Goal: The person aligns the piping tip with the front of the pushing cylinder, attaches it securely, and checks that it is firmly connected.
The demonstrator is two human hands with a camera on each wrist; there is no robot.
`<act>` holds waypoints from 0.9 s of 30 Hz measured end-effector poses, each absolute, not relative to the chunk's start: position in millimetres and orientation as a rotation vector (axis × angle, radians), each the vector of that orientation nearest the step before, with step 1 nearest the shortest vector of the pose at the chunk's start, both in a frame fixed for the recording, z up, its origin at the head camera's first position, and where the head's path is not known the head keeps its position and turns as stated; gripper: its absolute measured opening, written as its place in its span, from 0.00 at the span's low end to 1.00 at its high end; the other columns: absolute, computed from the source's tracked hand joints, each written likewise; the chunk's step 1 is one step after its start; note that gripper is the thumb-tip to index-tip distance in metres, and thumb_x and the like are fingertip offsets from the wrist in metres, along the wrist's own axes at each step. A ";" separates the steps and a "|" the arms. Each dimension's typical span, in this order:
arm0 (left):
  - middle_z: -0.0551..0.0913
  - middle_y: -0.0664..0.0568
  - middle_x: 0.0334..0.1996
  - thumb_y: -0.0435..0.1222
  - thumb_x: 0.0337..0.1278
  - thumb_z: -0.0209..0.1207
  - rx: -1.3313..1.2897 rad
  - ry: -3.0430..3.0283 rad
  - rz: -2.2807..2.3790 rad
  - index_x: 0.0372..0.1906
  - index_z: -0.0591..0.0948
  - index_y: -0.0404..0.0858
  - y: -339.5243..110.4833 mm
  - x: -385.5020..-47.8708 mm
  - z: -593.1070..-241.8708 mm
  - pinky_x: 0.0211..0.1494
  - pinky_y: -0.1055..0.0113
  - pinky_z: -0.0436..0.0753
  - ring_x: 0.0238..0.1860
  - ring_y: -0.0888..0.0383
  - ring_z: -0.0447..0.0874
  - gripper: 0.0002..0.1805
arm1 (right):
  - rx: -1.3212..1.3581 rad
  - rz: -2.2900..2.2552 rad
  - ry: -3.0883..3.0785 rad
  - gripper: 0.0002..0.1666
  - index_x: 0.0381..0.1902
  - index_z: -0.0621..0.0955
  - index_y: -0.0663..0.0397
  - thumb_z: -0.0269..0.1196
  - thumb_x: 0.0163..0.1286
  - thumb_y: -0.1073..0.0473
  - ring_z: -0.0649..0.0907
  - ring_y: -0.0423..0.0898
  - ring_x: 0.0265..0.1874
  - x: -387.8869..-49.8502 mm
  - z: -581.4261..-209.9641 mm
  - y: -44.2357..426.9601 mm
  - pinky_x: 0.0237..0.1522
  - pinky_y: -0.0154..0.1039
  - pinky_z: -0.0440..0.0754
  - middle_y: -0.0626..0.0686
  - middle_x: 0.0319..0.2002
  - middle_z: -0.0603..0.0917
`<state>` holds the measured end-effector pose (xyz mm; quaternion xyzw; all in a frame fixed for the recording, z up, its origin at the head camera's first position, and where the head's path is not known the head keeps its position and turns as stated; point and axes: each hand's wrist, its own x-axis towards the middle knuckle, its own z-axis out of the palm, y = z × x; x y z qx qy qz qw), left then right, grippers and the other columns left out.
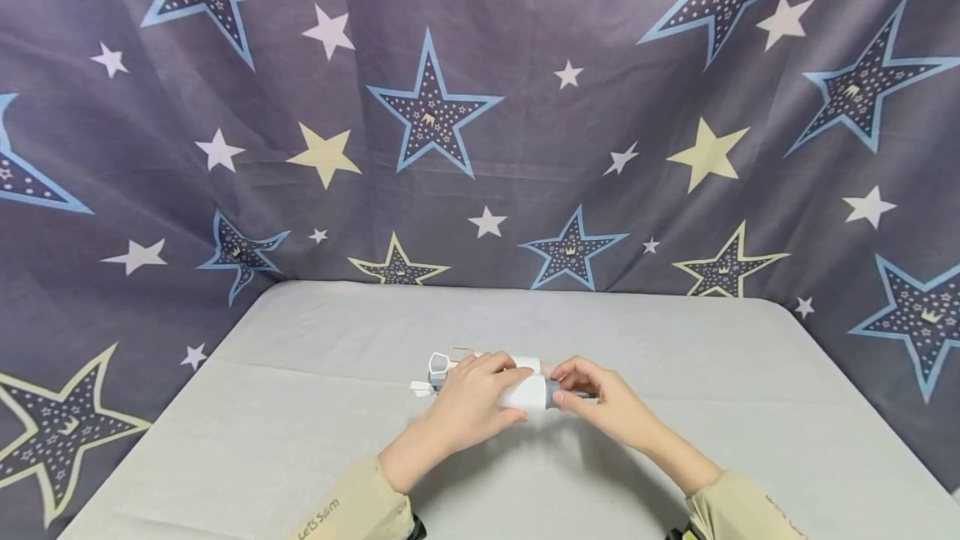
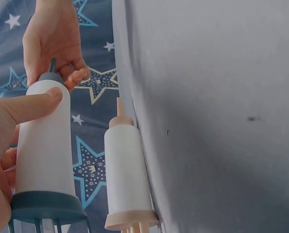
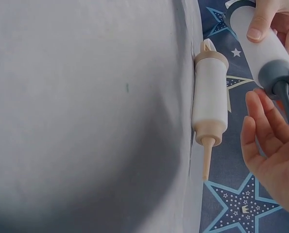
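Observation:
My left hand [image 1: 476, 402] grips the white barrel of a syringe-like tube [image 2: 46, 141] with a blue-grey flange and blue-grey nozzle cap. Its thumb lies along the barrel near the cap. At the other end, my right hand [image 1: 611, 402] pinches the blue-grey nozzle cap [image 3: 275, 75] between thumb and fingers. The thin nozzle points into the right palm. Beside it on the table lies a second white syringe-like tube [image 3: 211, 94], with beige ends and a beige nozzle; neither hand holds it.
A grey cloth covers the table [image 1: 315, 440]. Beyond its far edge hangs a dark curtain [image 1: 525, 132] with printed stars. Ring-shaped ends [image 1: 440, 363] of the tubes and a small white piece [image 1: 421, 388] stick out left of the left hand.

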<state>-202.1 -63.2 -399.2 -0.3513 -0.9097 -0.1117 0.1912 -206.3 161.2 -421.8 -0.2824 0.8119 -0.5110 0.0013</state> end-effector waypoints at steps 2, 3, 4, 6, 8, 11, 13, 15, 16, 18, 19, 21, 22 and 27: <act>0.77 0.60 0.39 0.52 0.37 0.67 -0.985 -2.559 -0.312 0.51 0.79 0.49 -62.8 -202.1 -399.4 0.51 0.55 0.73 0.41 0.61 0.77 0.29 | -0.891 -1.600 2.541 0.11 0.44 0.74 0.55 0.58 0.64 0.59 0.83 0.46 0.30 -206.2 -421.6 160.9 0.37 0.34 0.79 0.51 0.30 0.81; 0.77 0.60 0.39 0.52 0.37 0.66 -0.985 -2.561 -0.311 0.51 0.79 0.49 -62.7 -201.9 -399.3 0.51 0.55 0.73 0.41 0.61 0.76 0.29 | -0.893 -1.597 2.542 0.11 0.44 0.74 0.55 0.58 0.64 0.60 0.83 0.48 0.29 -205.8 -421.0 160.7 0.35 0.34 0.79 0.52 0.29 0.81; 0.77 0.60 0.39 0.52 0.37 0.66 -0.984 -2.563 -0.310 0.51 0.79 0.49 -62.7 -201.8 -399.2 0.51 0.55 0.73 0.41 0.61 0.76 0.29 | -0.891 -1.592 2.544 0.10 0.43 0.74 0.56 0.57 0.64 0.60 0.82 0.49 0.28 -205.5 -420.5 160.4 0.34 0.34 0.79 0.52 0.28 0.81; 0.77 0.60 0.39 0.52 0.38 0.66 -0.983 -2.565 -0.307 0.51 0.79 0.49 -62.6 -201.6 -399.2 0.51 0.56 0.74 0.41 0.61 0.76 0.29 | -0.900 -1.575 2.559 0.09 0.43 0.74 0.57 0.57 0.65 0.62 0.82 0.50 0.27 -202.0 -414.5 158.7 0.33 0.34 0.79 0.55 0.27 0.81; 0.77 0.60 0.39 0.52 0.38 0.66 -0.982 -2.572 -0.308 0.51 0.79 0.49 -62.6 -201.3 -399.2 0.51 0.56 0.74 0.41 0.62 0.76 0.29 | -0.901 -1.558 2.571 0.08 0.42 0.74 0.59 0.56 0.64 0.64 0.82 0.52 0.26 -197.7 -407.6 156.4 0.32 0.34 0.78 0.57 0.26 0.81; 0.77 0.60 0.39 0.52 0.38 0.66 -0.982 -2.578 -0.312 0.51 0.79 0.49 -62.9 -200.8 -399.8 0.52 0.54 0.74 0.41 0.61 0.77 0.29 | -0.895 -1.534 2.595 0.08 0.41 0.75 0.58 0.57 0.64 0.63 0.82 0.47 0.28 -198.3 -408.8 156.7 0.34 0.34 0.78 0.56 0.29 0.82; 0.77 0.60 0.39 0.52 0.38 0.66 -0.983 -2.580 -0.316 0.51 0.79 0.49 -63.2 -200.8 -400.5 0.53 0.52 0.73 0.41 0.61 0.77 0.29 | -0.886 -1.529 2.617 0.12 0.43 0.76 0.56 0.60 0.61 0.61 0.82 0.45 0.32 -201.6 -415.4 158.5 0.37 0.35 0.79 0.52 0.34 0.82; 0.77 0.60 0.39 0.52 0.38 0.66 -0.986 -2.576 -0.315 0.51 0.79 0.49 -63.5 -201.0 -401.3 0.53 0.51 0.73 0.42 0.60 0.77 0.29 | -0.895 -1.512 2.653 0.15 0.43 0.76 0.53 0.64 0.58 0.58 0.81 0.40 0.35 -206.2 -423.0 160.6 0.40 0.35 0.78 0.49 0.37 0.82; 0.77 0.60 0.39 0.52 0.37 0.66 -0.987 -2.573 -0.315 0.51 0.79 0.49 -63.6 -201.1 -401.7 0.53 0.51 0.73 0.42 0.60 0.77 0.29 | -0.901 -1.499 2.674 0.17 0.43 0.77 0.52 0.66 0.56 0.57 0.81 0.40 0.36 -206.4 -423.4 160.5 0.41 0.36 0.78 0.48 0.39 0.82; 0.78 0.60 0.38 0.53 0.37 0.66 -0.990 -2.571 -0.312 0.51 0.79 0.49 -63.6 -201.4 -402.4 0.52 0.51 0.73 0.42 0.60 0.77 0.29 | -0.919 -1.480 2.708 0.19 0.43 0.77 0.49 0.68 0.53 0.54 0.80 0.39 0.35 -206.6 -423.8 160.6 0.41 0.36 0.78 0.45 0.38 0.82; 0.78 0.60 0.38 0.52 0.37 0.67 -0.991 -2.569 -0.311 0.51 0.79 0.49 -63.5 -201.4 -402.8 0.52 0.51 0.73 0.42 0.60 0.77 0.29 | -0.930 -1.466 2.724 0.19 0.42 0.78 0.48 0.68 0.52 0.53 0.80 0.38 0.35 -206.8 -423.9 160.6 0.41 0.36 0.78 0.44 0.37 0.82; 0.78 0.60 0.38 0.52 0.37 0.67 -0.997 -2.566 -0.308 0.51 0.79 0.49 -63.3 -201.4 -403.1 0.52 0.51 0.74 0.41 0.60 0.77 0.29 | -0.932 -1.437 2.751 0.17 0.40 0.78 0.46 0.68 0.53 0.51 0.80 0.37 0.35 -206.5 -423.5 160.5 0.42 0.36 0.78 0.43 0.35 0.82; 0.78 0.60 0.38 0.52 0.37 0.67 -1.001 -2.563 -0.303 0.50 0.79 0.49 -63.1 -201.3 -403.1 0.51 0.52 0.74 0.41 0.61 0.77 0.29 | -0.929 -1.421 2.762 0.15 0.38 0.78 0.45 0.68 0.53 0.50 0.80 0.37 0.35 -206.4 -423.7 160.6 0.42 0.36 0.78 0.42 0.34 0.82; 0.78 0.60 0.39 0.52 0.37 0.67 -1.026 -2.541 -0.264 0.50 0.79 0.49 -63.0 -199.8 -401.8 0.48 0.58 0.75 0.40 0.62 0.76 0.28 | -0.902 -1.387 2.759 0.12 0.34 0.78 0.46 0.66 0.55 0.49 0.80 0.36 0.34 -205.5 -423.5 159.9 0.40 0.36 0.79 0.42 0.31 0.82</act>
